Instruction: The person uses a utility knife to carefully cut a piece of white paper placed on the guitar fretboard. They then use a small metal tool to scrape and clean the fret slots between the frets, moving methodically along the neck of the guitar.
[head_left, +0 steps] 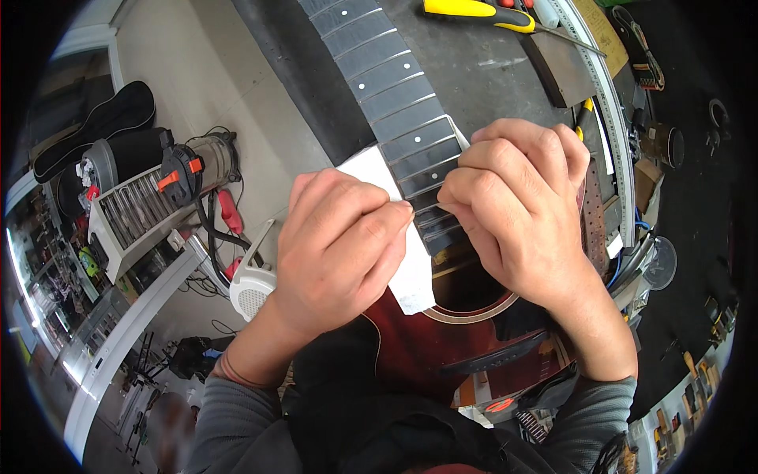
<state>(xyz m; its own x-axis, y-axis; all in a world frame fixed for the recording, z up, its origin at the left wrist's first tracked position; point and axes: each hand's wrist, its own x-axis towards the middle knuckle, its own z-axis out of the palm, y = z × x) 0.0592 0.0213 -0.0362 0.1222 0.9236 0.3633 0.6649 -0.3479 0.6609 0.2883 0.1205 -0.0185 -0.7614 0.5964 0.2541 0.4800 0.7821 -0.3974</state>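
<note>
A dark guitar fretboard point(397, 93) with metal frets and white dot inlays runs down toward the sound hole of a dark red guitar body point(410, 347). White paper point(409, 272) lies along both sides of the fretboard's lower part. My left hand point(339, 245) is closed in a pinch over the fretboard's left edge, resting by the paper. Opposite it, my right hand point(517, 201) pinches at the right edge, level with the left fingertips. Something thin and pale barely shows at the right fingertips. What either pinch holds is too small to make out.
A yellow-and-black handled tool point(482, 12) lies on the dark bench beyond the neck, near a dark block point(559, 69). A long metal ruler point(606, 103) stretches along the right. On the left stand a white slatted rack point(138, 209) and a black instrument case point(95, 130).
</note>
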